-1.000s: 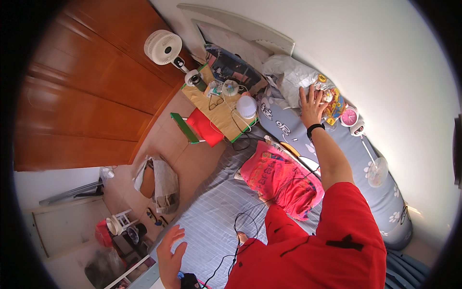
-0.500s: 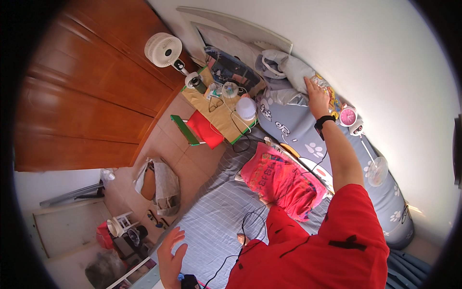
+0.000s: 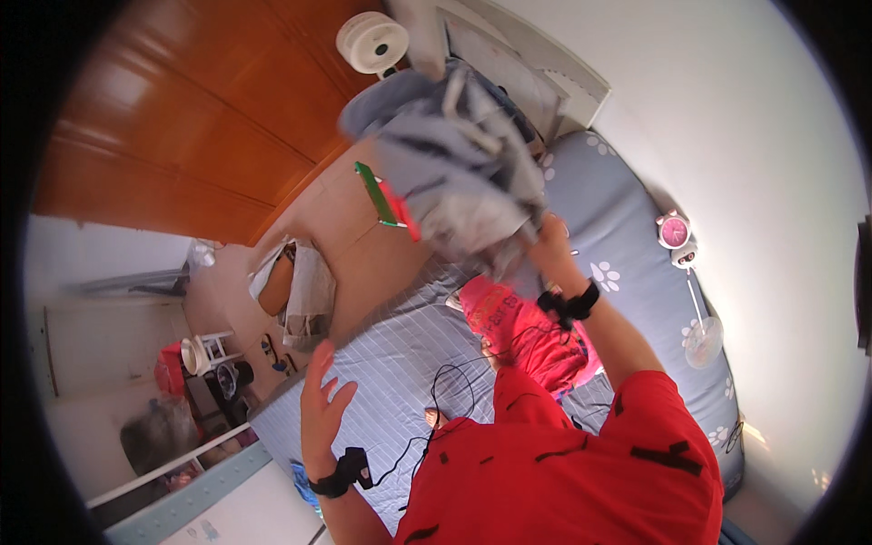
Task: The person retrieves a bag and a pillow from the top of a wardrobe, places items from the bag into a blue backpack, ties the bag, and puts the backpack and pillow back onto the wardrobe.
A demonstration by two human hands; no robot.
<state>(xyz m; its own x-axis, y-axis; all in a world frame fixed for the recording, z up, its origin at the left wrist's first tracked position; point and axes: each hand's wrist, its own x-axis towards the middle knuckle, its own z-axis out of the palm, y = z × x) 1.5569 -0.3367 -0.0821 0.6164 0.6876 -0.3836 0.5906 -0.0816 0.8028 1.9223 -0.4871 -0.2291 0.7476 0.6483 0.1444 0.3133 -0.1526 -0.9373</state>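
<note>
A large grey cloth bundle (image 3: 436, 163), blurred by motion, hangs in the air above the table area. A pale loop like a strap shows on it; whether it is a bag or a garment I cannot tell. My right hand (image 3: 551, 250) grips its near right edge, with the fingertips partly hidden. On the left, my left hand (image 3: 324, 409) is raised over the bed's edge, fingers apart and holding nothing. A pink towel-like cloth (image 3: 518, 331) lies across the bed below my right wrist.
A pink alarm clock (image 3: 673, 231) and a small clear-headed fan (image 3: 703, 341) rest on the grey paw-print cushion (image 3: 581, 182) by the wall. A white fan (image 3: 373, 43) stands by the wooden wardrobe (image 3: 182, 118). On the floor sits an open pale bag (image 3: 309, 295). Black cable (image 3: 436, 391) loops over the bed.
My right hand has taken hold of the grey bundle and swung it left off the cushion, hiding the table. My left hand has risen slightly, still spread. The view has shifted.
</note>
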